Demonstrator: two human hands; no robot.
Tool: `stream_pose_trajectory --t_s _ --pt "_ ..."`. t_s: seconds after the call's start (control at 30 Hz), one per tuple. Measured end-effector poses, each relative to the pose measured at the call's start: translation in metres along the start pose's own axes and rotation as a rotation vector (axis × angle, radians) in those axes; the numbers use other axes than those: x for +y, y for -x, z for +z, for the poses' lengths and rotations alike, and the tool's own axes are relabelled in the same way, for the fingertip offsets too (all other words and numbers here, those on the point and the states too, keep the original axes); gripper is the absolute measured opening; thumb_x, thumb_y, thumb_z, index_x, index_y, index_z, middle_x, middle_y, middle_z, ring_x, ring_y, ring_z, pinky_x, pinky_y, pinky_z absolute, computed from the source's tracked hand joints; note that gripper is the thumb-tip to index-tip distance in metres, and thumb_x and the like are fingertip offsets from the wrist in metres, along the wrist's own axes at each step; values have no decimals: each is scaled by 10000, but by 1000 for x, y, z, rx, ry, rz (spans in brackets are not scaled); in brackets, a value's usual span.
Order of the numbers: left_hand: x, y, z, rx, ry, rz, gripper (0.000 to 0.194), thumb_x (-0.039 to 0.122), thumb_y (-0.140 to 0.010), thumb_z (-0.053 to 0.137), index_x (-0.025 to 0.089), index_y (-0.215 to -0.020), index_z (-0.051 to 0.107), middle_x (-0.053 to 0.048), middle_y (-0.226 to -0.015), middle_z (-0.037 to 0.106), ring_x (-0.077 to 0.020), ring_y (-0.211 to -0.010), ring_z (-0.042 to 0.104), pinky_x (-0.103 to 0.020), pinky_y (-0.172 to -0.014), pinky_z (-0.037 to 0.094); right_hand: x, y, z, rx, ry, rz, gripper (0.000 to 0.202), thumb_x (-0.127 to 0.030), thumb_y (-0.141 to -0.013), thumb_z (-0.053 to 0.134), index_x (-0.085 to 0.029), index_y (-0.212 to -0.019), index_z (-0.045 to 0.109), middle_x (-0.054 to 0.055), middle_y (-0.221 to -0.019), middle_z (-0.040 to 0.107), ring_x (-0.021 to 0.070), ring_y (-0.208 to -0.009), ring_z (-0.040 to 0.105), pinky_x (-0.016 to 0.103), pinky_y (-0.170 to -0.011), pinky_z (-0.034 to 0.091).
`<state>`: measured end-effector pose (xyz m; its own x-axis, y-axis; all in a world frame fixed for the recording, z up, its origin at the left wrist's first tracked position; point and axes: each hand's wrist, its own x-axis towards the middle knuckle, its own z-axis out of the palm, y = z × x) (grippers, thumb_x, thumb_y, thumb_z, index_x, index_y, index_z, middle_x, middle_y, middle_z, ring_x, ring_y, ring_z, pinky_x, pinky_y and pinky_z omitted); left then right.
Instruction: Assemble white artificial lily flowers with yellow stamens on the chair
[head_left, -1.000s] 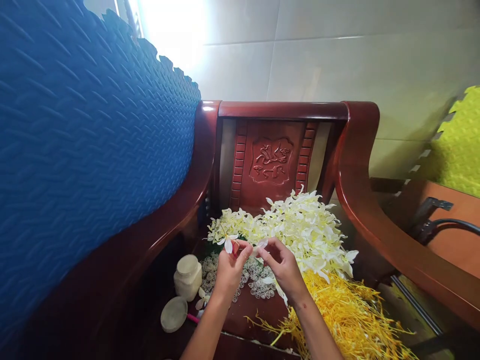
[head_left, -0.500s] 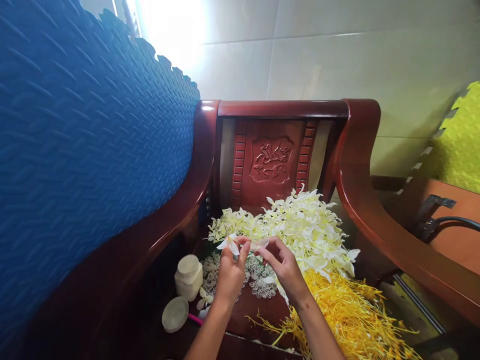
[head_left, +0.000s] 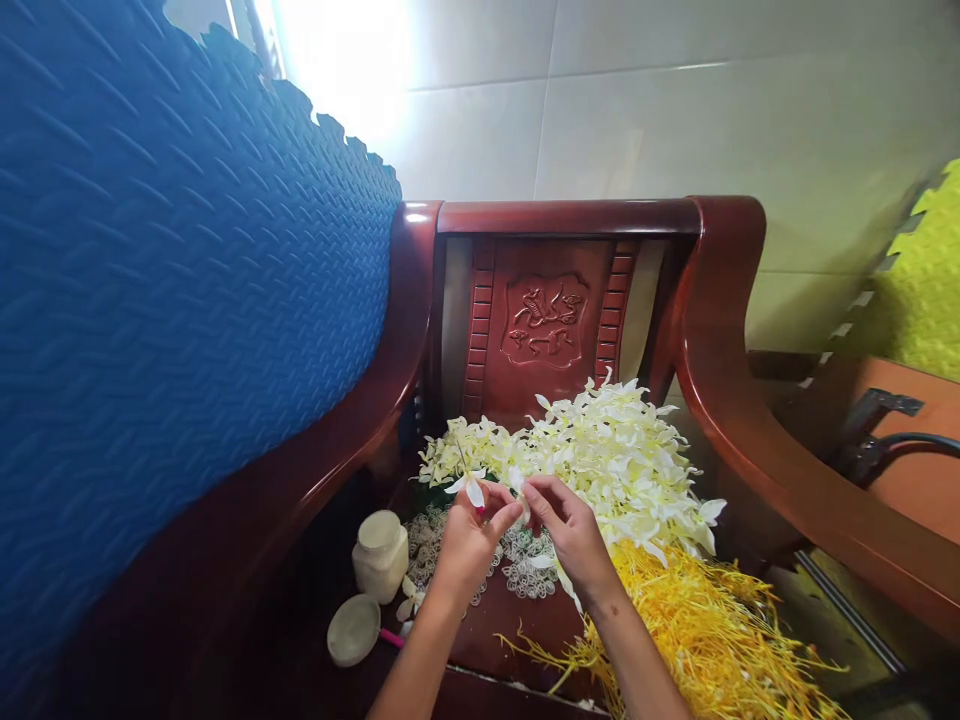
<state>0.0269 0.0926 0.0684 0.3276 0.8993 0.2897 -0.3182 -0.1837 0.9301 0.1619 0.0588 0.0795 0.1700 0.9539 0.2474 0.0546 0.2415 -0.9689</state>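
Observation:
My left hand [head_left: 472, 540] is closed around a white flower [head_left: 469, 486] with a thin dark stem pointing up. My right hand [head_left: 568, 525] pinches a small white petal piece [head_left: 520, 490], its fingertips close beside the left fingertips. Behind both hands lies a heap of white flowers [head_left: 622, 450]. Below them are small pale looped pieces [head_left: 527, 575]. A bundle of yellow strands [head_left: 697, 630] lies by my right forearm.
The dark red wooden chair [head_left: 547, 217] surrounds the work with curved arms. At the left stand an open white jar [head_left: 380, 565] and a round lid [head_left: 354, 630] beside a pink stick [head_left: 391, 637]. A blue foam mat [head_left: 202, 270] lines the left side.
My hands have come closer together at the fingertips. The flower in my left hand has moved slightly right, and the petal piece now stands more upright.

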Motion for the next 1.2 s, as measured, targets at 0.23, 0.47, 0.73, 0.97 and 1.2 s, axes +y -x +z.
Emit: stream_pose_trajectory --t_s 0.23,0.47,0.73,0.97,1.2 --pt "-8 -2 -3 68 -1 9 255 353 -767 715 165 -788 545 -10 -744 588 -140 -698 539 -258 -689 429 0 1 -4 -49 -1 39 369 -573 -835 572 -207 -881 597 6 -750 578 145 -646 504 269 -595 415" --pt "5 0 -1 75 -39 7 270 409 -823 645 150 -789 580 -14 -712 567 -140 -695 532 -260 -708 431 -8 3 -3 -115 25 -3 294 -491 -810 649 -214 -878 576 10 -834 591 156 -757 554 264 -688 435" --pt "2 2 4 -104 237 -67 316 320 -691 791 170 -759 522 -20 -794 617 -151 -741 587 -273 -718 469 -14 4 -3 -146 -137 53 346 -524 -765 685 -214 -880 582 35 -962 601 186 -857 574 296 -777 463" --pt "0 6 3 -145 260 -81 314 258 -676 808 171 -802 534 -22 -807 619 -153 -770 594 -258 -710 470 -20 9 -8 -180 -178 86 257 -433 -789 685 -215 -894 599 26 -908 595 183 -852 559 299 -773 446" --pt "-5 7 4 -140 126 -74 273 277 -709 784 163 -854 583 -38 -848 623 -171 -830 592 -282 -772 469 -16 5 -10 -138 -119 78 310 -469 -725 734 -204 -761 575 19 -896 566 182 -850 535 271 -741 426"
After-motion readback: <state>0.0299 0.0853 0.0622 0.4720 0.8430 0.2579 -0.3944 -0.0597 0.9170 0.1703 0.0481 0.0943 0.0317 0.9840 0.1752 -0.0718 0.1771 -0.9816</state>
